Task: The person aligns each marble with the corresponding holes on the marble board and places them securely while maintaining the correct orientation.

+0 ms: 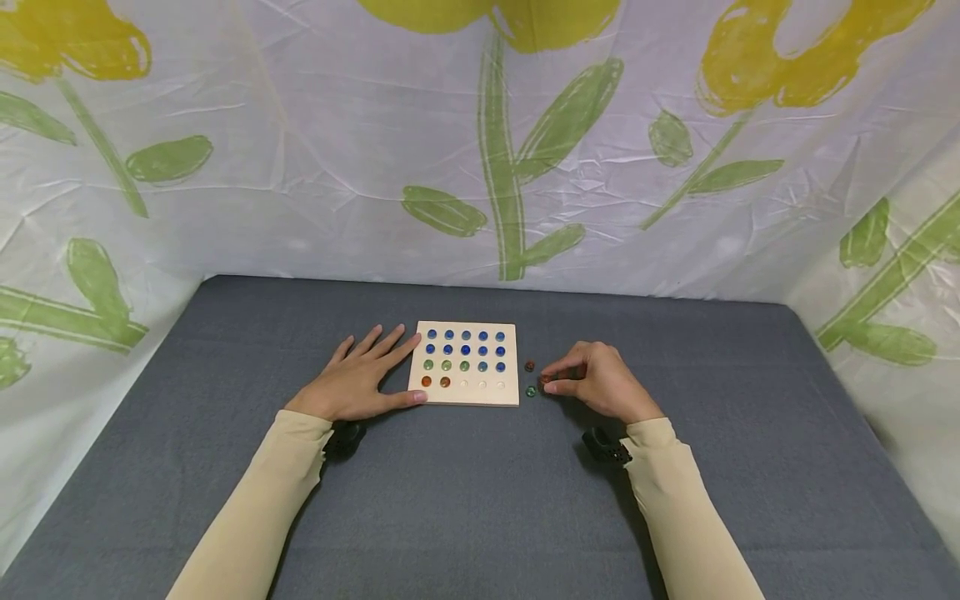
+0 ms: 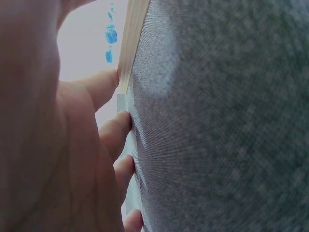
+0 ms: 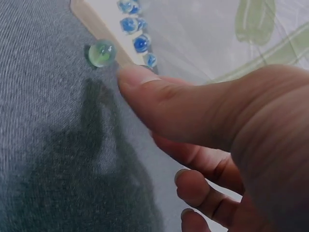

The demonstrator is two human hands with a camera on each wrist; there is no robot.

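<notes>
A pale wooden board (image 1: 462,398) lies in front of me with marbles set in rows of hollows. Blue marbles (image 1: 466,350) fill the two back rows; the third has green ones (image 1: 446,365) then blue. Two orange marbles (image 1: 427,382) sit at the left of the front row, beside pale bare hollows (image 1: 482,385). My left hand (image 1: 360,383) is spread flat, its thumb and index finger touching the board's left side. To the right of the board, my right hand (image 1: 600,383) pinches a reddish-brown marble (image 1: 544,379) between thumb and fingertips; in the right wrist view the thumb hides it.
Just off the board's right edge, a loose green marble (image 3: 102,53) and another reddish-brown marble (image 1: 529,366) rest on the dark grey cloth (image 1: 465,500). Behind the table hangs a white sheet (image 1: 322,167) printed with flowers.
</notes>
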